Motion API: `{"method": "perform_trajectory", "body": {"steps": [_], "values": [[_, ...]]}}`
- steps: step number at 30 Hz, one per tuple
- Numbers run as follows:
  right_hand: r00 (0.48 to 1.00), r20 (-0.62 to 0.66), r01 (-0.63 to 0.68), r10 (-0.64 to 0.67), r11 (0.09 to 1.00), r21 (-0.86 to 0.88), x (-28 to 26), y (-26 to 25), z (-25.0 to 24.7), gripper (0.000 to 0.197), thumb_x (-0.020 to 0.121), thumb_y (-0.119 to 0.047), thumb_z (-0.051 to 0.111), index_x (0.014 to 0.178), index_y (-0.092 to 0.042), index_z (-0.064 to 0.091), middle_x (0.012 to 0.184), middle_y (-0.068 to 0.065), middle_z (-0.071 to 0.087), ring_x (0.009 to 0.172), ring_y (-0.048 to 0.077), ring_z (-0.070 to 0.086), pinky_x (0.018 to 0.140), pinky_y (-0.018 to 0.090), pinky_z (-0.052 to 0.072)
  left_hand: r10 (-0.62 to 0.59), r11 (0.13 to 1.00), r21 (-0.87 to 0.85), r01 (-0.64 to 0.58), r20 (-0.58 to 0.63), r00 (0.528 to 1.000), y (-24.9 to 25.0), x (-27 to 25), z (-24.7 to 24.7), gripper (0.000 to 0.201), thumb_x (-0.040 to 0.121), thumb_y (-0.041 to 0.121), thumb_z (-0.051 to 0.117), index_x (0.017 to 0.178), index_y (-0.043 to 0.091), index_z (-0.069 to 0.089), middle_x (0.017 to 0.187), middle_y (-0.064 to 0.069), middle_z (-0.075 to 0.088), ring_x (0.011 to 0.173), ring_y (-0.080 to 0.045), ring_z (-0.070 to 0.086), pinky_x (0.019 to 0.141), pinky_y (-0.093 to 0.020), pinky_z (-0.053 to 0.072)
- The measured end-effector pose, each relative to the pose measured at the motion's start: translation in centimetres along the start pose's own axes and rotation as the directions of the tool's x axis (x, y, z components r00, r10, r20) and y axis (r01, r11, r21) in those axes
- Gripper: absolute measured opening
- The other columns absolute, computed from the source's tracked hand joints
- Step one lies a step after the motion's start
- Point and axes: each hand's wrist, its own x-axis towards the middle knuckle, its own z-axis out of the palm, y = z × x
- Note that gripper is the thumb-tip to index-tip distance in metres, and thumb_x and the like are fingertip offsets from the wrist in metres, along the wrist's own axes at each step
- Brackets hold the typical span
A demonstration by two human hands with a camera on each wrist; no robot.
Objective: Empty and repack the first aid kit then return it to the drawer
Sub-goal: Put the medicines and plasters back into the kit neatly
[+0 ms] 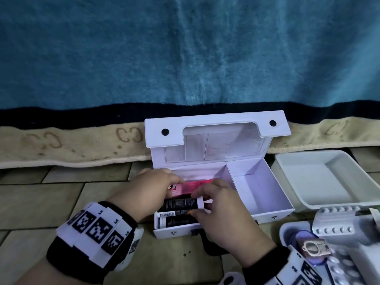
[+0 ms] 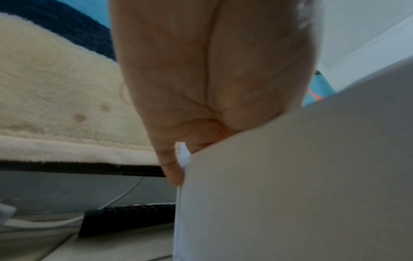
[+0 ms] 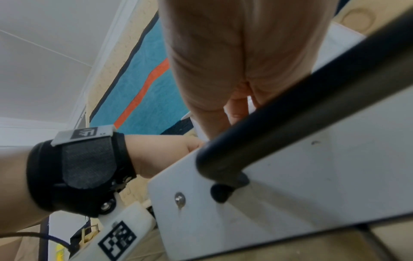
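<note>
The white first aid kit [image 1: 261, 214] stands open on the tiled floor with its lid [image 1: 216, 124] upright at the back. Its left compartment holds a pink box [image 1: 185, 187] and black tubes [image 1: 176, 222]; the right compartment [image 1: 253, 188] shows only its bare bottom. My left hand [image 1: 152, 186] reaches over the kit's left wall [image 2: 290, 176], fingers curled onto the pink box's left end. My right hand [image 1: 216, 200] pinches a black tube with a white cap [image 1: 181, 203] lying on top of the others. The right wrist view shows the kit's front [image 3: 290, 185] and black handle [image 3: 290, 106].
A white tray [image 1: 318, 182] sits right of the kit. Blister packs [image 1: 337, 225] and a second tray [image 1: 287, 229] with small items lie at the lower right. A blue blanket [image 1: 185, 58] hangs behind the kit. A black keyboard [image 2: 125, 217] lies under the bed edge.
</note>
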Motion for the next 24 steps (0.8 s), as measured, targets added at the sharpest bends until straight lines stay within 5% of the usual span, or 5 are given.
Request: {"method": "perform_trajectory", "body": {"steps": [6, 14, 19, 24], "values": [[1.0, -0.02, 0.016, -0.016, 1.0, 0.008, 0.3, -0.1, -0.1, 0.025, 0.075, -0.011, 0.071, 0.094, -0.024, 0.066, 0.101, -0.01, 0.047, 0.092, 0.008, 0.058, 0.089, 0.023, 0.05, -0.013, 0.998, -0.056, 0.013, -0.006, 1.0, -0.6, 0.8, 0.1, 0.049, 0.086, 0.016, 0.063, 0.125, 0.044, 0.055, 0.124, 0.018, 0.057, 0.118, -0.014, 0.049, 0.101, -0.034, 0.041], [0.998, -0.016, 0.053, -0.053, 0.999, 0.0, 0.2, 0.0, -0.3, 0.02, 0.075, -0.014, 0.072, 0.093, -0.022, 0.068, 0.095, -0.012, 0.054, 0.096, 0.01, 0.059, 0.091, 0.026, 0.049, 0.008, 1.0, -0.009, -0.008, 0.007, 1.0, -0.4, 1.0, 0.3, 0.053, 0.09, 0.005, 0.052, 0.129, 0.042, 0.051, 0.131, 0.016, 0.054, 0.115, -0.006, 0.053, 0.102, -0.025, 0.037], [0.998, -0.003, 0.069, -0.07, 0.996, -0.059, 0.1, 0.0, -0.2, 0.023, 0.079, -0.022, 0.072, 0.101, -0.024, 0.067, 0.096, -0.014, 0.049, 0.091, 0.003, 0.05, 0.077, -0.002, 0.033, 0.037, 0.996, 0.082, -0.034, -0.025, 0.999, 0.1, 1.0, 0.5, 0.047, 0.094, 0.013, 0.05, 0.133, 0.039, 0.047, 0.133, 0.016, 0.052, 0.128, -0.008, 0.042, 0.105, -0.028, 0.025], [0.998, 0.012, 0.068, -0.067, 0.995, -0.071, 0.2, -0.1, -0.1, 0.021, 0.08, -0.021, 0.07, 0.101, -0.023, 0.069, 0.098, -0.011, 0.053, 0.091, 0.003, 0.051, 0.075, -0.001, 0.032, 0.019, 0.996, 0.088, -0.017, -0.021, 1.0, 0.4, 0.8, 0.4, 0.045, 0.095, 0.013, 0.048, 0.132, 0.039, 0.047, 0.132, 0.015, 0.053, 0.128, -0.008, 0.041, 0.105, -0.028, 0.024]]}}
